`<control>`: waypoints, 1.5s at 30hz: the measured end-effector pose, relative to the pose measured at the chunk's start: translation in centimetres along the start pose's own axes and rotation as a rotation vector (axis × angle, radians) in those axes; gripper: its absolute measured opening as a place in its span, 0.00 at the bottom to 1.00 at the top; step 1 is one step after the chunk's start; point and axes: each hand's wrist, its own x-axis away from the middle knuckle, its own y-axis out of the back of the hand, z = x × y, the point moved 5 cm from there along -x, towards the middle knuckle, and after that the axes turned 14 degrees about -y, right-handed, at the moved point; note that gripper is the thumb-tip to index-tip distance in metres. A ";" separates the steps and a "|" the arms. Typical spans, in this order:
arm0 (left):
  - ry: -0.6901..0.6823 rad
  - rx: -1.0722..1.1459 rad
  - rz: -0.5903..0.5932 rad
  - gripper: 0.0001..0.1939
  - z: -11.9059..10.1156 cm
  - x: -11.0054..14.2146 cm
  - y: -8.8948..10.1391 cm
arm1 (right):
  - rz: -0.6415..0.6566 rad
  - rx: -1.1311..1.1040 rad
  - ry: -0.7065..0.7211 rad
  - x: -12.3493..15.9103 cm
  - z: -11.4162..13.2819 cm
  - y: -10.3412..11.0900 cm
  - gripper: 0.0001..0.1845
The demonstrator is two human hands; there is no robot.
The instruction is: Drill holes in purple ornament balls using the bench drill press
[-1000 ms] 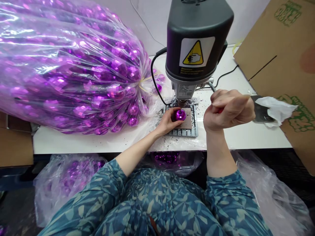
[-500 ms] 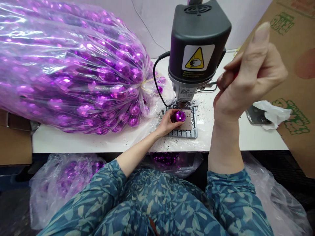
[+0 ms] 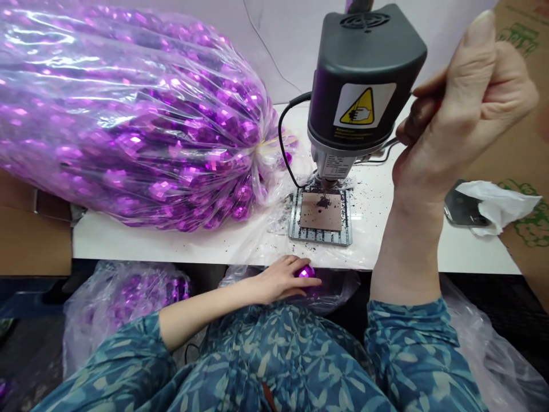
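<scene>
My left hand [image 3: 281, 280] is just below the table's front edge, its fingers curled around a shiny purple faceted ball [image 3: 305, 272]. Under it, a clear plastic bag [image 3: 338, 292] hangs open in front of my lap. Raised at the right, my right hand [image 3: 467, 109] is closed on the feed lever [image 3: 388, 146] of a small bench drill press [image 3: 364, 68]. The lever's end is mostly hidden inside my fist, with a bit of red showing. On the press's slotted base [image 3: 295, 226] lies a brown square board [image 3: 330, 217] with a small hole and dark shavings.
A large clear bag of purple balls [image 3: 150, 131], tied at its neck, fills the table's left side. A phone [image 3: 461, 206] with crumpled tissue [image 3: 500, 203] lies at the right, by a cardboard box [image 3: 518, 154]. Another bag of purple balls [image 3: 128, 309] is below the table.
My left hand has carried the purple ball off the brown board, toward me and down past the table edge. My right hand stays on the lever; the whole view has shifted slightly.
</scene>
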 end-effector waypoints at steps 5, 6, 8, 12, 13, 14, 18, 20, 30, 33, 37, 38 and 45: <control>0.115 -0.048 -0.188 0.20 5.2 -0.6 3.0 | 0.005 0.024 0.013 0.1 -0.1 0.3 0.23; 0.222 -0.091 -0.216 0.16 7.4 -1.0 4.1 | 0.006 0.017 0.018 0.0 -0.2 0.3 0.23; 0.514 -0.246 -0.210 0.14 11.9 -1.3 6.3 | -0.002 -0.010 0.037 -0.1 -0.3 0.2 0.25; 0.868 -0.415 -0.071 0.15 17.8 -0.9 8.7 | -0.023 -0.065 0.067 -0.3 -0.5 0.2 0.29; 0.878 -0.410 -0.072 0.12 18.6 -0.8 8.7 | -0.019 -0.064 0.068 -0.3 -0.5 0.1 0.29; 0.875 -0.397 -0.090 0.10 19.3 -0.8 8.7 | -0.019 -0.063 0.073 -0.2 -0.4 0.1 0.28; 0.930 -0.324 -0.094 0.03 21.5 -1.3 8.6 | -0.033 -0.039 0.063 0.0 -0.2 0.2 0.24; 0.978 -0.288 -0.018 0.02 21.9 -1.8 9.1 | -0.034 -0.048 0.062 0.1 -0.2 0.2 0.25; 0.751 0.499 -0.701 0.25 13.6 -2.3 8.7 | -0.051 -0.006 0.052 0.1 -0.4 0.1 0.32; 0.838 1.002 -0.801 0.23 13.1 -2.4 5.2 | -0.060 -0.040 0.050 0.0 -0.4 0.1 0.31; 0.853 1.176 -0.880 0.18 13.7 -3.1 3.3 | -0.074 0.035 0.058 0.0 -0.4 0.1 0.31; 0.831 1.156 -0.885 0.19 13.9 -3.3 3.1 | -0.071 0.050 0.052 0.0 -0.4 0.1 0.31; 0.686 0.761 -0.862 0.34 15.6 -4.3 2.1 | -0.064 -0.007 0.048 0.2 -0.1 0.2 0.31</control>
